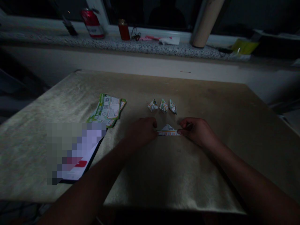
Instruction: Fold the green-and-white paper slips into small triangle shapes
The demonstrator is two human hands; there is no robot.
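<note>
A small piece of printed paper (168,132), folded to a triangle above a straight band, lies on the table between my hands. My left hand (144,129) has its fingers closed on the paper's left end. At the right end, my right hand (195,129) pinches it between thumb and fingers. Just beyond stand three little folded paper shapes in a row: the left one (153,106), the middle one (163,106) and the right one (172,107). Flat green-and-white printed leaflets (110,107) lie overlapping to the left.
A partly blurred lit tablet or phone (82,156) rests left of my left forearm. The table (222,103) has a shiny cloth. On the granite sill (145,49) behind stand a red can (92,25), a red bottle (124,31) and a cardboard tube (207,23).
</note>
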